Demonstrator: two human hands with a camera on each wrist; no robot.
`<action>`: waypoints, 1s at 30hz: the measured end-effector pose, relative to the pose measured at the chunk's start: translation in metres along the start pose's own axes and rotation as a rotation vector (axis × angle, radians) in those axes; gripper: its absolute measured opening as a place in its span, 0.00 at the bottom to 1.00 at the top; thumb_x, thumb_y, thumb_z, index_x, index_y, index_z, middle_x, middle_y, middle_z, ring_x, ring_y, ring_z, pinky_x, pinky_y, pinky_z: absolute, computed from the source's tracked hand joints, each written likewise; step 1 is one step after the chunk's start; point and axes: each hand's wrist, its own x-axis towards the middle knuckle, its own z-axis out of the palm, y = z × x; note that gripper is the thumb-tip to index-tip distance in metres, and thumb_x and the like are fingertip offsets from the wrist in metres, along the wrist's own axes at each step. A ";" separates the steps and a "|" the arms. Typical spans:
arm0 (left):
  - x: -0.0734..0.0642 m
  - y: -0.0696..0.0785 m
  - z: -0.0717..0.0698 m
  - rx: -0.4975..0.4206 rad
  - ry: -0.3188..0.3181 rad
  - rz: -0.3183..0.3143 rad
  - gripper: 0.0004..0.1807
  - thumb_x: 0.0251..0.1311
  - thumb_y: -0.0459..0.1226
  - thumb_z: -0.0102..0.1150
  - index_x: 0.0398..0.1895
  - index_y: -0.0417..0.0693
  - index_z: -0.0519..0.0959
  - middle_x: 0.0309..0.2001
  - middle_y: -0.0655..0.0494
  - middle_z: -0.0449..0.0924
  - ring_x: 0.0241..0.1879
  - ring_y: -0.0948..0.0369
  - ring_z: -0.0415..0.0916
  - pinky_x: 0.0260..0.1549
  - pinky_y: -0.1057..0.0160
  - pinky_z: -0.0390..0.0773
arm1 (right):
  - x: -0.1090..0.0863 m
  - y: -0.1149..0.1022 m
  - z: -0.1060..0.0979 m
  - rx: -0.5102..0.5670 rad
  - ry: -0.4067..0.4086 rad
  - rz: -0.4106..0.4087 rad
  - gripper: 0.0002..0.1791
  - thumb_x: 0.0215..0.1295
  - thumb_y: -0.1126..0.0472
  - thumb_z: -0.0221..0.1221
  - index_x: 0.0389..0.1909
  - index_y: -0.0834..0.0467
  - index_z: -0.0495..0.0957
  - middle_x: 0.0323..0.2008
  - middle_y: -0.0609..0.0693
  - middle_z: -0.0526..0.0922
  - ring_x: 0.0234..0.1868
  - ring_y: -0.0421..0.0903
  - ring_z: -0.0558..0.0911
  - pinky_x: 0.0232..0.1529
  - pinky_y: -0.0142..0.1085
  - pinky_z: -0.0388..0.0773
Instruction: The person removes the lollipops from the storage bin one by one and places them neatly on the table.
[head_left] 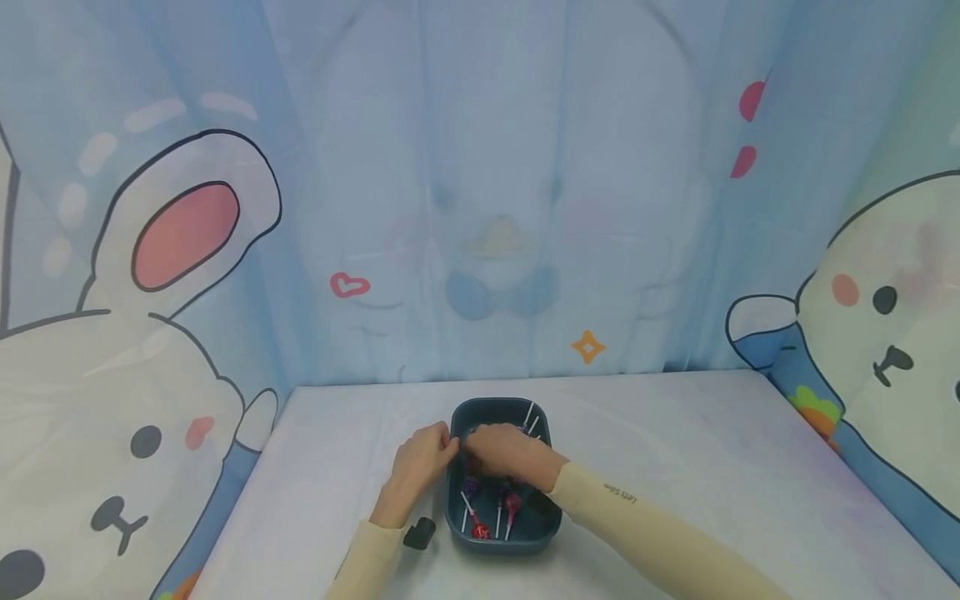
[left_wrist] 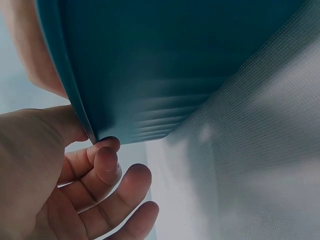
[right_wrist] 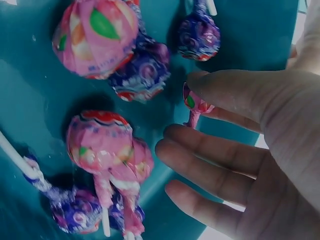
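A dark teal plastic basket (head_left: 504,547) stands on the table with several wrapped lollipops in it. My left hand (head_left: 422,458) pinches its left rim; in the left wrist view, the thumb and fingertips meet at the edge of the basket wall (left_wrist: 150,90). My right hand (head_left: 513,454) reaches into the basket. In the right wrist view, its thumb and index finger pinch a small pink lollipop (right_wrist: 196,105), partly hidden by the thumb. Around it lie a purple lollipop (right_wrist: 199,37), a large pink lollipop (right_wrist: 97,37) and another pink lollipop (right_wrist: 100,140).
A small black object (head_left: 419,533) shows by the left wrist, left of the basket. The white-covered table (head_left: 675,450) reaches back to a light blue curtain (head_left: 495,167) printed with cartoon animals. White lollipop sticks (head_left: 529,414) lean at the basket's far right corner.
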 end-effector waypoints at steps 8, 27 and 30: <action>0.000 -0.001 0.001 -0.010 0.018 0.011 0.12 0.59 0.44 0.54 0.22 0.51 0.69 0.17 0.59 0.68 0.17 0.63 0.65 0.16 0.66 0.64 | -0.005 0.010 -0.012 0.028 0.044 -0.046 0.04 0.58 0.54 0.60 0.34 0.47 0.80 0.22 0.37 0.77 0.21 0.34 0.72 0.27 0.31 0.73; -0.002 -0.003 0.004 -0.034 0.024 0.011 0.12 0.59 0.45 0.54 0.22 0.51 0.68 0.16 0.60 0.67 0.17 0.64 0.64 0.16 0.66 0.63 | -0.026 0.024 -0.037 0.000 0.076 -0.036 0.15 0.57 0.54 0.62 0.45 0.51 0.79 0.39 0.43 0.82 0.41 0.39 0.80 0.45 0.38 0.76; -0.001 -0.002 0.003 -0.032 0.019 0.005 0.12 0.59 0.45 0.54 0.22 0.51 0.68 0.17 0.59 0.68 0.17 0.63 0.65 0.16 0.65 0.63 | -0.029 0.027 -0.040 0.021 0.067 -0.020 0.15 0.57 0.54 0.61 0.46 0.51 0.78 0.40 0.43 0.82 0.42 0.40 0.80 0.46 0.38 0.75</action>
